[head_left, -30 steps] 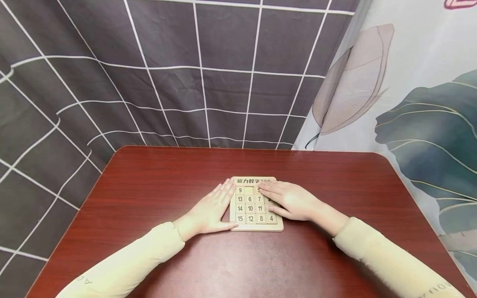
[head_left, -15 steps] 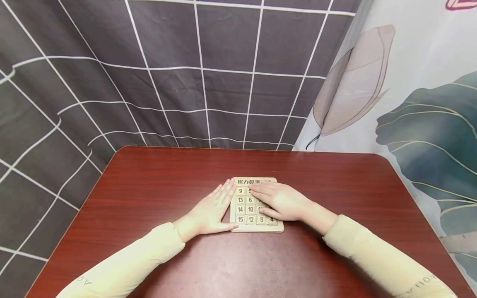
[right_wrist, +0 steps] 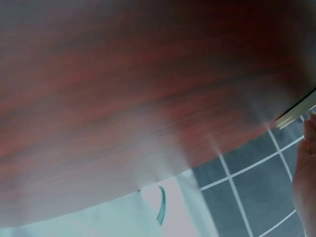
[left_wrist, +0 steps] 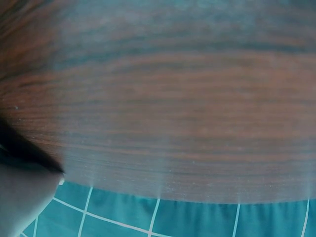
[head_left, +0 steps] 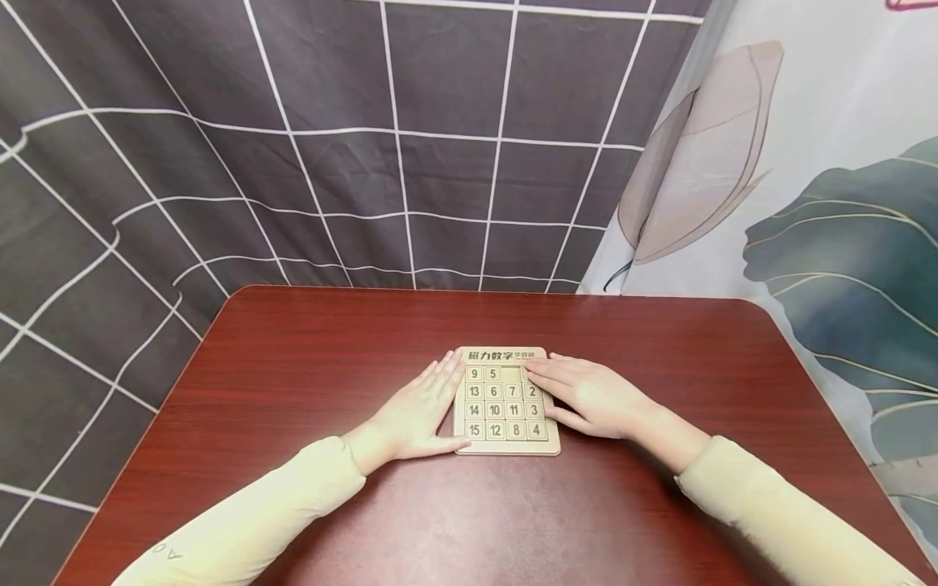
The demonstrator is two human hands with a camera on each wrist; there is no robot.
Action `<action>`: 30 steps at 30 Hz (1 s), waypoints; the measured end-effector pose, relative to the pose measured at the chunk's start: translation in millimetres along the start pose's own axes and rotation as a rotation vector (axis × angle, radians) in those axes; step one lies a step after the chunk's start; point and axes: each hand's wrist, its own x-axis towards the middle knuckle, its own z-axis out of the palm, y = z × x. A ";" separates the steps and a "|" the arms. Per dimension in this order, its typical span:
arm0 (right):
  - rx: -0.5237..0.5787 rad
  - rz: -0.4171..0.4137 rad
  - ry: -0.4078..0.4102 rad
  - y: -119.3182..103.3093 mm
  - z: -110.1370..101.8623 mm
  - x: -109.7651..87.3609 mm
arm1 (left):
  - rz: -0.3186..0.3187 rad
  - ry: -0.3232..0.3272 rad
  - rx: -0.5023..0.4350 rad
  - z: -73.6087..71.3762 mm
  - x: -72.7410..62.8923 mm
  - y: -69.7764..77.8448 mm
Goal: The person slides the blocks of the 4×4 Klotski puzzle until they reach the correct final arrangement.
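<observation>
A pale wooden number sliding puzzle [head_left: 506, 448] lies flat on the table in the head view. Its top row shows the 9 tile, the 5 tile [head_left: 493, 374] and a vacant square in the third column. My left hand [head_left: 410, 417] rests along the puzzle's left side, fingers straight at the upper left and thumb at the lower left corner. Extended fingers of my right hand [head_left: 597, 399] lie over the top right square and hide it, while the thumb reaches the right edge near the 3 tile. The right wrist view catches only the puzzle's edge [right_wrist: 300, 109] beside that hand.
The reddish-brown table [head_left: 330, 342] has rounded far corners. Behind it hangs a dark curtain with white grid lines [head_left: 440, 179], and a pale leaf-patterned curtain [head_left: 806, 268] hangs at the right.
The 5 tile has slid left from the third column to the second under my right fingers. My right hand went left, then back right. The left hand stays put.
</observation>
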 end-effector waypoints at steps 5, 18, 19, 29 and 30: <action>-0.018 -0.001 0.009 3.5 -0.8 -8.5 | -0.007 0.001 0.000 2.9 1.3 -1.1; 0.000 -0.007 -0.053 -0.9 8.3 7.1 | -0.008 0.008 0.016 9.7 1.1 -4.0; 0.002 -0.007 -0.059 -1.9 8.2 8.6 | -0.007 0.010 0.014 9.3 1.0 -3.7; 0.024 -0.031 -0.006 -5.2 1.9 -3.0 | -0.011 0.001 0.008 6.5 1.2 -2.9; 0.021 -0.038 0.000 -5.3 2.2 -5.9 | -0.011 0.001 0.009 6.9 1.0 -3.2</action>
